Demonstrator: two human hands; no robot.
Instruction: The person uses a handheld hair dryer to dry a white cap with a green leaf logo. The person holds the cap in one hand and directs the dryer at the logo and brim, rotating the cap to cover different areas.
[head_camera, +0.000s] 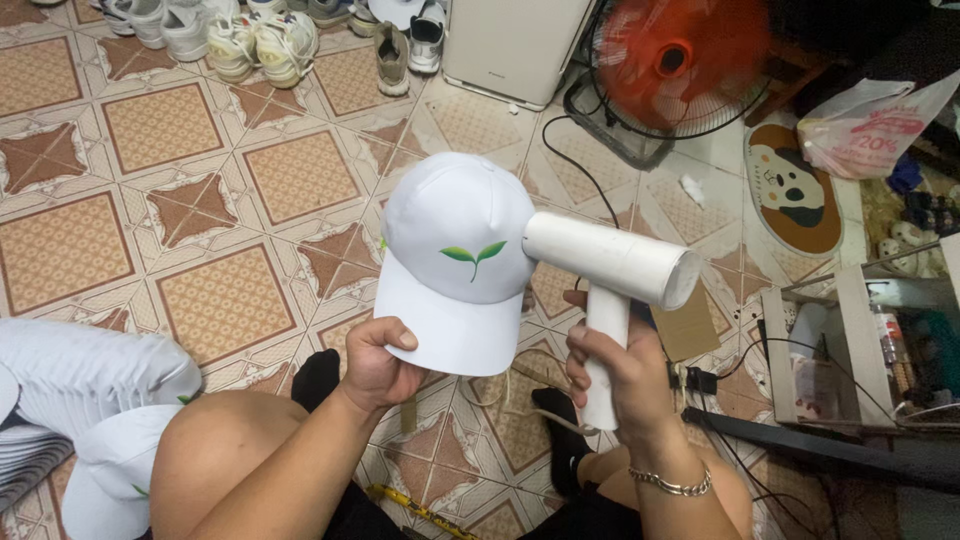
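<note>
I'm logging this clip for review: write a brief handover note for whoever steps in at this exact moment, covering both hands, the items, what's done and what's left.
Left hand: fingers grip the brim of a white fabric cap with a green leaf logo, held up facing the camera.
Right hand: closed around the handle of a white handheld steamer, nozzle against the cap's front panel, beside the logo.
Stacked white caps lie on the tiled floor at the left.
Done: cap and steamer brought together.
Left: cannot tell how much of this cap is treated.
</note>
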